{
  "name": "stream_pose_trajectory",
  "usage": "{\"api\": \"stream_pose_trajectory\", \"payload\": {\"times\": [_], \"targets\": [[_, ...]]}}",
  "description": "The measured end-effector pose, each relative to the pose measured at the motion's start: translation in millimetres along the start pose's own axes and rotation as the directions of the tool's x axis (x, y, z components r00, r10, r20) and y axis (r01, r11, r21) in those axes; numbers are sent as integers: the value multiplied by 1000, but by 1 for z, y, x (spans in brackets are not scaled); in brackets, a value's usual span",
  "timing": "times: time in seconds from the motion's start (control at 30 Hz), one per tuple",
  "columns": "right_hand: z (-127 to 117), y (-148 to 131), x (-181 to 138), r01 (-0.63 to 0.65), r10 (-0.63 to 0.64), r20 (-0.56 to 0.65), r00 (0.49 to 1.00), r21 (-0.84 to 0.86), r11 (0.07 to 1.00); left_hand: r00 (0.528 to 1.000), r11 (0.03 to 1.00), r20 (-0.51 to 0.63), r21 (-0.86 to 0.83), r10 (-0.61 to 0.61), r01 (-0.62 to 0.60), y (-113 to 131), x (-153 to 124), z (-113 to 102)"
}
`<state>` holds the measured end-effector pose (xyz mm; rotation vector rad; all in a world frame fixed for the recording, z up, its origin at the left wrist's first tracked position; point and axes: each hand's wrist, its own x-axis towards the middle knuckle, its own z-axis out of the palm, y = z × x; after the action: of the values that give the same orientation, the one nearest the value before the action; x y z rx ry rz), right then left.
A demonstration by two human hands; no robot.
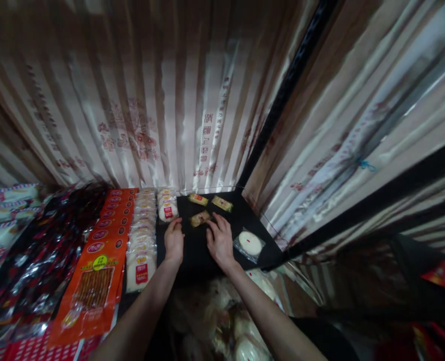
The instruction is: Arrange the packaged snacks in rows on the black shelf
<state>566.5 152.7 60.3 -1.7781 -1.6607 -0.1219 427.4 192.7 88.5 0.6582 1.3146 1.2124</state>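
My left hand is beside the near end of a short row of round white crackers in clear wrappers. Its fingers are loosely bent, with nothing visible in them. My right hand has its fingers apart, the tips at the right end of a small gold-wrapped packet; whether they press on it I cannot tell. Behind it lie another gold packet with a red label and a third gold packet. To the right, a single white round cracker in a clear wrapper lies flat.
A black surface carries the goods. Left are a longer row of wrapped crackers, overlapping orange snack packs and dark shiny packets. Below my arms are bagged white rounds. Printed curtains and a black post stand behind.
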Motion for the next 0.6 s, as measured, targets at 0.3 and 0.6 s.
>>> {"api": "stream_pose_trajectory", "payload": {"times": [0.3,0.6], "targets": [[-65,93,-39,-342,362,-18,932,-377,861,894,988,445,109,46,-105,-50,-82,57],[-71,75,-75,-273,295,68,953,-226,935,763,859,618,274,187,-432,-97,-122,48]]}}
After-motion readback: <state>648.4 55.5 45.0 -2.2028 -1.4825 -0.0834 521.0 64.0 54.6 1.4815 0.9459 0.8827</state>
